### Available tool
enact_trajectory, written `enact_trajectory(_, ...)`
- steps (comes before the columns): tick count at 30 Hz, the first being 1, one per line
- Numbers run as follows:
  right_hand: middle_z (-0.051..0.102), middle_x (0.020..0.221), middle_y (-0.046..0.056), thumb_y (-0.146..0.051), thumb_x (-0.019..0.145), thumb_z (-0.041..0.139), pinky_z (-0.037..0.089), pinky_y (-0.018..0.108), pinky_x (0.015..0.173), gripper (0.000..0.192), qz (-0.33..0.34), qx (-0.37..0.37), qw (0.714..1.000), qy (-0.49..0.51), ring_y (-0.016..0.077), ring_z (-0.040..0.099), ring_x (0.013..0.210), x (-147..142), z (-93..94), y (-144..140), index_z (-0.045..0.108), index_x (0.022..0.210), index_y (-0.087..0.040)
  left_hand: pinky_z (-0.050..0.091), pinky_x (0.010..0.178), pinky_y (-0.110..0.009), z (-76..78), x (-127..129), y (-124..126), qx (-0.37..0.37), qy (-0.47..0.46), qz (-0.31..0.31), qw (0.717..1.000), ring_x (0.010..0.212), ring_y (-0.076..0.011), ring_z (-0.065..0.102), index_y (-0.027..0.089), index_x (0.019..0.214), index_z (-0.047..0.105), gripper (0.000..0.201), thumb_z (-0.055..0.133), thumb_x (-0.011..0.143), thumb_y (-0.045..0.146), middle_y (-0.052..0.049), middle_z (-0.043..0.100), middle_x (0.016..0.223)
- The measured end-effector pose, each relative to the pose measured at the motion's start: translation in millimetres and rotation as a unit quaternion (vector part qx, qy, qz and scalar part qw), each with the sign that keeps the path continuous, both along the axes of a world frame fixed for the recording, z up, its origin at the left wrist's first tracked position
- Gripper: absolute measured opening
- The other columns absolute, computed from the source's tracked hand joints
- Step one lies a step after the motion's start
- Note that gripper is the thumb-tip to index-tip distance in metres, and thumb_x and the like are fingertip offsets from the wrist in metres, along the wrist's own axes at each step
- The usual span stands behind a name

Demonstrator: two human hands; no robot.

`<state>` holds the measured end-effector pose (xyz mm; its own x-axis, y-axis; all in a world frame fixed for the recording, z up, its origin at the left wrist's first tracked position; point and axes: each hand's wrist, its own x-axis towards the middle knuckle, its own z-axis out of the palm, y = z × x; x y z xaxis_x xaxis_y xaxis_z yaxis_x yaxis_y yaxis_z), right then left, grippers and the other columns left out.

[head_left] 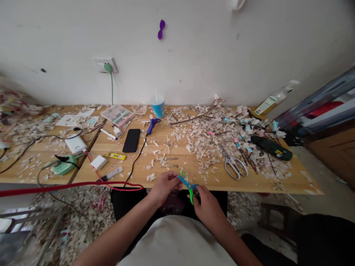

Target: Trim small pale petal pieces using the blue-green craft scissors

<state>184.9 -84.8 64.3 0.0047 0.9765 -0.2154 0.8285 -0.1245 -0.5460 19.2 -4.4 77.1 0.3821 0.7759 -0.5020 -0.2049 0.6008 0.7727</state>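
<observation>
My right hand (206, 205) grips small blue and green scissors (188, 186) by the handles, at the near edge of the wooden table (177, 162). The blades point left toward my left hand (164, 186), whose fingers pinch something small beside the blade tips. What the left fingers hold is too small to tell. Both hands hover just over the table's front edge, above my lap.
Grey metal scissors (235, 165) lie to the right amid paper scraps (210, 138). A black phone (131, 140), purple glue gun (153, 125), blue cup (158, 106), white power bank (75, 143) and red cable (63, 186) sit left. A dark green tool (271, 147) lies far right.
</observation>
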Motion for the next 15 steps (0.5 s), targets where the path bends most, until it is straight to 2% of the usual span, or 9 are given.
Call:
enact_trajectory(5, 0.061, 0.094, 0.009, -0.017, 0.086, 0.047, 0.043, 0.031, 0.081, 0.013, 0.007, -0.004, 1.000, 0.012, 0.0230, 0.060, 0.091, 4.3, 2.4, 1.5, 0.056, 0.095, -0.018, 0.048, 0.061, -0.023, -2.3, -7.9, 10.1, 0.074, 0.047, -0.108, 0.990, 0.057, -0.0104, 0.059, 0.014, 0.076, 0.069, 0.018, 0.075, 0.068, 0.029, 0.000, 0.066, 0.064)
enact_trajectory(15, 0.063, 0.094, 0.008, -0.017, 0.084, 0.050, 0.043, 0.030, 0.081, 0.012, 0.011, 0.001, 1.000, 0.024, 0.0216, 0.061, 0.091, 5.2, 2.7, 8.1, 0.058, 0.092, -0.019, 0.046, 0.058, -0.022, 3.4, -14.9, 28.6, 0.154, 0.143, -0.153, 0.966, 0.056, -0.0114, 0.058, 0.015, 0.074, 0.071, 0.011, 0.067, 0.070, 0.025, -0.001, 0.065, 0.062)
